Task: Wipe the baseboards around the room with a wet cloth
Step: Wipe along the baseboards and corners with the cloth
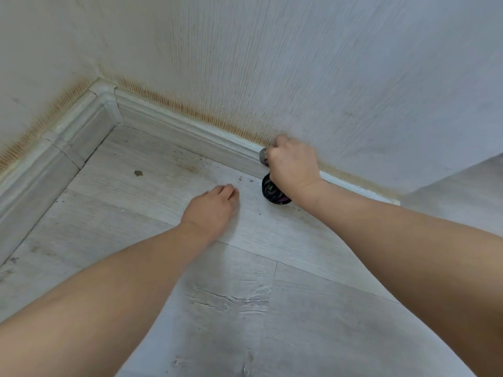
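Left hand [213, 204] rests on floor [152, 202]; right hand [292, 165] grips cloth [272, 190] against baseboard [190, 131].

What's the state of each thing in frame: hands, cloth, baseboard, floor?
right hand: gripping the cloth, held against the baseboard
left hand: resting on the floor, holding nothing
cloth: dark, bunched, hanging below the fist
baseboard: intact, corner cap in place
floor: dirt specks and a small bit of debris near the corner
wall: brownish staining just above the baseboard

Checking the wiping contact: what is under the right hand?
The right hand grips a dark cloth, bunched against the baseboard; its ends poke out. The hand hides the cloth's middle and the baseboard behind it.
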### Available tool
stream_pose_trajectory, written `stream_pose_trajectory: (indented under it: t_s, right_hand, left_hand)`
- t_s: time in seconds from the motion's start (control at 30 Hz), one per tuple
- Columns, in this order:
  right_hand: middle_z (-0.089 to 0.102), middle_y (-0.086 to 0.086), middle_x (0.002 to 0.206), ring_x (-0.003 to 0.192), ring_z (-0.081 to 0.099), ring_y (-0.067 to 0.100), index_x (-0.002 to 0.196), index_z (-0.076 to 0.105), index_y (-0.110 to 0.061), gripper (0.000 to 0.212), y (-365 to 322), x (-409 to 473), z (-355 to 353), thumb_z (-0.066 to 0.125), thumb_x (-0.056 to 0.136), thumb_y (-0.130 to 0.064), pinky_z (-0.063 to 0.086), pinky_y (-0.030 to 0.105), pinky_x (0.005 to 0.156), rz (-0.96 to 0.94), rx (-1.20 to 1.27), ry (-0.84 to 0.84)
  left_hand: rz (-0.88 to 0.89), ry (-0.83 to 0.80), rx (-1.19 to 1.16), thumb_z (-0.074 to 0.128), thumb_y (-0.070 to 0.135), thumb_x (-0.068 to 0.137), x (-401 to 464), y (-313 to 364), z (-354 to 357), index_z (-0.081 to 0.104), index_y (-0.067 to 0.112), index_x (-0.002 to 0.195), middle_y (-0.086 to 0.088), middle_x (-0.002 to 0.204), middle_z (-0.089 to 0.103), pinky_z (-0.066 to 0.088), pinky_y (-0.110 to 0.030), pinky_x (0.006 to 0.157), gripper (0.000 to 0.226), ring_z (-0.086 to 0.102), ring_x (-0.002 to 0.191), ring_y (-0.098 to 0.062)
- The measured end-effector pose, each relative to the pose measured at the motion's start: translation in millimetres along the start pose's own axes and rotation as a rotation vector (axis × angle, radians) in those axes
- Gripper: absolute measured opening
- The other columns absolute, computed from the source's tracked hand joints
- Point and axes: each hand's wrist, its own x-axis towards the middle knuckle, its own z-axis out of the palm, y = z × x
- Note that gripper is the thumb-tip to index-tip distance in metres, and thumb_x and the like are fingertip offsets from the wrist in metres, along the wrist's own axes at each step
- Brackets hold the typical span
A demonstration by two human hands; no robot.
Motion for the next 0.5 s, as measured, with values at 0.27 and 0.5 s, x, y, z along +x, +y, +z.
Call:
stream_pose_trajectory:
  t_s: [0.27, 0.5]
  right_hand:
    - [0.048, 0.018, 0.12, 0.108, 0.049, 0.032, 0.113, 0.057, -0.001, 0.029, 5, -4, 7, 0.047, 0.087, 0.004, 0.052, 0.041, 0.074, -0.07, 0.006, 0.056]
    - [0.046, 0.021, 0.12, 0.107, 0.049, 0.033, 0.116, 0.056, -0.001, 0.03, 29, -20, 16, 0.044, 0.088, 0.003, 0.052, 0.039, 0.071, -0.07, 0.035, 0.066]
  left_hand:
    - [-0.201, -0.298, -0.101, 0.05, 0.047, 0.092, 9, 21, -21, 0.006, 0.011, 0.15, 0.0, 0.157, -0.001, 0.026, -0.024, 0.108, 0.082, 0.019, 0.142, -0.016]
    - [-0.262, -0.366, -0.123, 0.051, 0.046, 0.091, 10, 29, -31, 0.0, 0.014, 0.151, 0.003, 0.158, -0.009, 0.017, -0.02, 0.11, 0.084, 0.009, 0.144, -0.013]
